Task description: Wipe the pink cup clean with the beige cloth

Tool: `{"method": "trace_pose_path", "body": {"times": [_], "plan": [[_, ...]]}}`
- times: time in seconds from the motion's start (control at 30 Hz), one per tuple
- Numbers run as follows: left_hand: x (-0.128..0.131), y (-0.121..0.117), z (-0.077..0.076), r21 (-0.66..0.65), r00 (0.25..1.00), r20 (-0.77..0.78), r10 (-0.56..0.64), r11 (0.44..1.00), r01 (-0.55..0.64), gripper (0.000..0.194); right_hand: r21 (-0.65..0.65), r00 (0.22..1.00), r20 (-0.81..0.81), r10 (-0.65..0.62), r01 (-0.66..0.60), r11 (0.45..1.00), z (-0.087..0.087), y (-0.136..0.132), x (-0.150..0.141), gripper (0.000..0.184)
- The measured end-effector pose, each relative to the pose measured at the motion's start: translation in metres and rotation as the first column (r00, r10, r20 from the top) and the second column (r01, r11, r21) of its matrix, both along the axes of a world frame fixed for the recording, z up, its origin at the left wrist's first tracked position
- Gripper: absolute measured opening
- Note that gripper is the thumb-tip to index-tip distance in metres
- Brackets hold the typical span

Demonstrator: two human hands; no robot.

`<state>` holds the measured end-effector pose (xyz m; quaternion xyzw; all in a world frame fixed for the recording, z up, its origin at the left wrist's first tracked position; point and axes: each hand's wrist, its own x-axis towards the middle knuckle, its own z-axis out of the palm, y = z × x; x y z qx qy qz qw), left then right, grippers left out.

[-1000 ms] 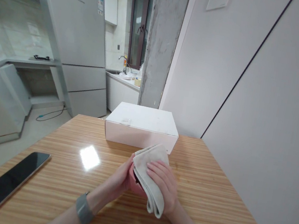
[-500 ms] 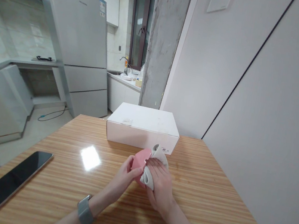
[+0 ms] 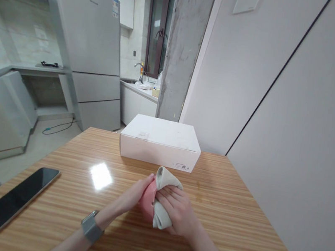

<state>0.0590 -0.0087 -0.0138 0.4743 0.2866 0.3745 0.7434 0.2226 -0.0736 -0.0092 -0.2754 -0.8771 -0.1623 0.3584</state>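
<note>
A pink, glossy, rounded object (image 3: 148, 201) is between my hands above the wooden table; its kind cannot be made out because hands and cloth cover much of it. My left hand (image 3: 137, 192) grips it from the left side, with a grey watch on the wrist. Against its right side my right hand (image 3: 178, 208) presses a folded pale grey cloth (image 3: 161, 218), fingers closed over the fabric. One rolled fold of the cloth sticks up above the fingers. A small dark spot shows on the pink surface beside the cloth.
A white cardboard box (image 3: 160, 143) stands on the table (image 3: 233, 229) just beyond my hands. At the left edge lies a black-screened phone (image 3: 14, 199). Past the table are a grey fridge (image 3: 86, 36), a sink counter (image 3: 139, 100) and a concrete pillar (image 3: 184, 47).
The pink object has turned and come slightly nearer and left. My left hand has shifted its grip to the upper left side. Cloth and right hand have moved a little left and down.
</note>
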Motion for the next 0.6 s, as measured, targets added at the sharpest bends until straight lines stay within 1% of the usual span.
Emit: {"method": "trace_pose_path", "body": {"times": [0.1, 0.17, 0.27, 0.33, 0.4, 0.47, 0.53, 0.6], "plan": [[-0.001, -0.002, -0.005, 0.014, 1.0, -0.008, -0.015, 1.0, 0.015, 0.037, -0.108, 0.995, -0.072, -0.063, 0.055, 0.993, -0.001, 0.003, 0.004, 0.044], [-0.003, -0.006, -0.008, 0.031, 0.999, 0.009, -0.053, 0.998, 0.053, 0.043, -0.162, 0.982, -0.149, -0.118, 0.094, 0.982, -0.004, 0.004, 0.005, 0.044], [-0.003, -0.013, -0.008, 0.036, 0.978, 0.128, -0.167, 0.986, 0.164, 0.048, -0.166, 0.939, -0.265, -0.219, 0.179, 0.97, -0.01, 0.005, 0.005, 0.042], [0.0, -0.016, -0.005, -0.005, 0.956, 0.21, -0.206, 0.977, 0.212, 0.047, -0.121, 0.921, -0.289, -0.26, 0.235, 0.964, -0.014, 0.005, 0.004, 0.041], [0.003, -0.016, -0.002, -0.085, 0.952, 0.258, -0.165, 0.978, 0.193, 0.043, -0.049, 0.942, -0.234, -0.242, 0.237, 0.97, -0.014, 0.003, 0.002, 0.044], [0.005, -0.016, -0.001, -0.164, 0.952, 0.296, -0.08, 0.977, 0.133, 0.039, 0.042, 0.979, -0.112, -0.168, 0.174, 0.984, -0.013, 0.0, -0.002, 0.047], [0.004, -0.014, -0.001, -0.234, 0.951, 0.31, -0.003, 0.969, 0.079, 0.037, 0.122, 0.996, 0.021, -0.089, 0.085, 0.989, -0.011, -0.003, -0.008, 0.045], [0.002, -0.011, -0.003, -0.283, 0.963, 0.268, 0.01, 0.957, 0.069, 0.034, 0.171, 0.994, 0.09, -0.055, 0.039, 0.984, -0.01, -0.005, -0.014, 0.043]]}}
